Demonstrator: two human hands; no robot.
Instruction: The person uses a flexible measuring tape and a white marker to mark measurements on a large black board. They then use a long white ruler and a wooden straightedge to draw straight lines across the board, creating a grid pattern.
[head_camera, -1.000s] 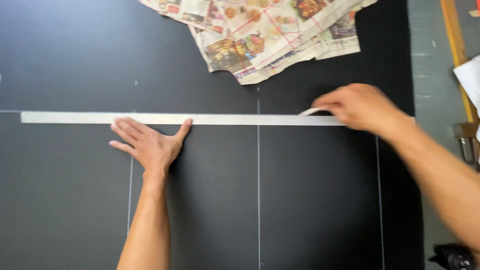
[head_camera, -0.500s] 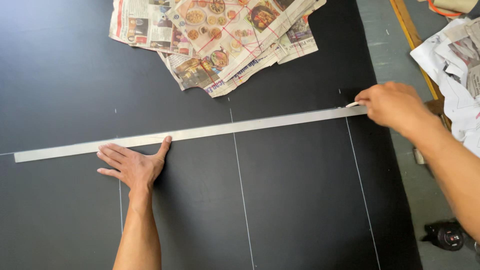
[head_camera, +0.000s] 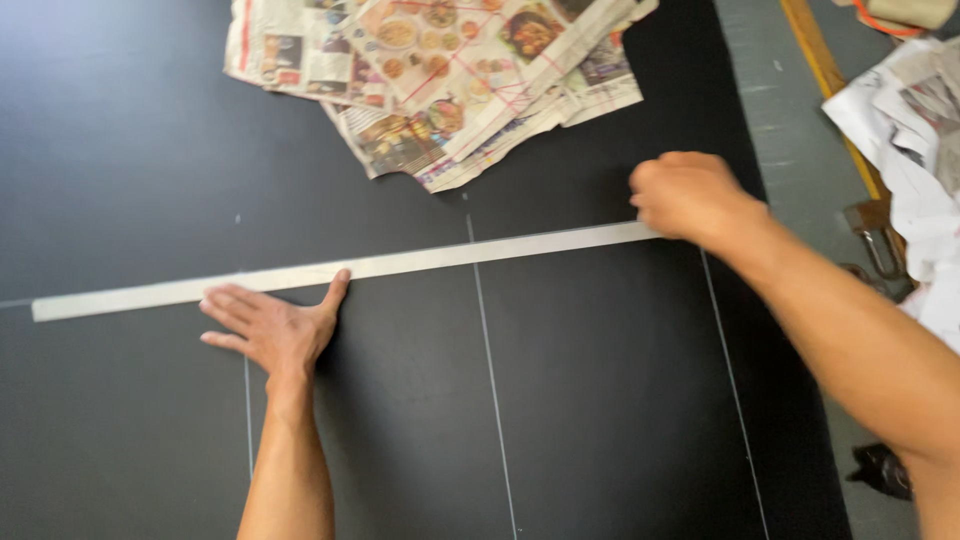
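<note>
We press our left hand (head_camera: 272, 332) flat, fingers spread, against the long ruler (head_camera: 340, 270) on the black sheet (head_camera: 600, 400), while our right hand (head_camera: 690, 195), fingers closed, pins its far end steady.

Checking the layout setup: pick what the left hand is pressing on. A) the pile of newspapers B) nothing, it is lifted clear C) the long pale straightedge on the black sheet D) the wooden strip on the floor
C: the left hand lies flat with its fingers against the long pale straightedge on the black sheet, well below the newspapers.
</note>
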